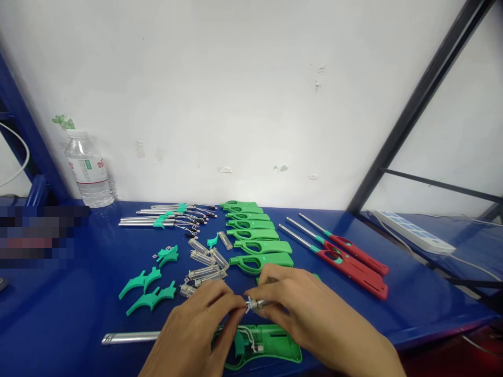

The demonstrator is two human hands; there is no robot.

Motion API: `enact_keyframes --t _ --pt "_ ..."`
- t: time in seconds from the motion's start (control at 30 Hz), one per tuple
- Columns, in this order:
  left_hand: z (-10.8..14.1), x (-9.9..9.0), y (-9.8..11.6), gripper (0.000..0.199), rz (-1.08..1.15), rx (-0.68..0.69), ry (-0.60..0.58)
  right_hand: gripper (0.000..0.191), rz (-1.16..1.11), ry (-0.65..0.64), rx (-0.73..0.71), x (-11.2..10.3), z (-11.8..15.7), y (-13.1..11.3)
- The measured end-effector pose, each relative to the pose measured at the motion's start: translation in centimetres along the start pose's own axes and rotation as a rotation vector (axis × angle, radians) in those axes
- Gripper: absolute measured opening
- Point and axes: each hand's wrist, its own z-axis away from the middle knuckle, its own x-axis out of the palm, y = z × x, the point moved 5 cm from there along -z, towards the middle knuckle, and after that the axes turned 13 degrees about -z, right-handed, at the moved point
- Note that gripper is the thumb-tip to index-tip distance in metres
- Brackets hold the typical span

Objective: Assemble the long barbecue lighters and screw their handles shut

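Just above an open green lighter shell (275, 343), my two hands meet over a small clear part with a metallic end (253, 303). My right hand (301, 309) grips the body of that part between thumb and fingers. The fingertips of my left hand (202, 324) are pinched at its left end; what they hold is too small to make out. Inside the shell lie a teal trigger (239, 343) and white wires (251, 337). A metal tube (129, 337) extends left from beneath my left hand.
Clear lighter tanks (202, 257), teal triggers (145, 301) and metal tubes with wires (147, 222) lie to the left. Green shells (261, 246) form a column behind my hands. Red lighters (349, 269) lie right. A bottle (90, 175) and power strip (414, 230) stand farther out.
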Motion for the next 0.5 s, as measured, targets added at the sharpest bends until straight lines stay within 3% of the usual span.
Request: enact_keyframes --t 0.3,0.5 --pt "0.15 -0.04 0.39 0.027 -0.108 0.056 0.010 0.027 0.078 -0.001 0.013 0.57 0.15 -0.16" --pt "0.18 -0.23 -0.34 0.023 -0.046 -0.052 -0.024 0.023 -0.017 0.000 0.011 0.08 0.10 0.60"
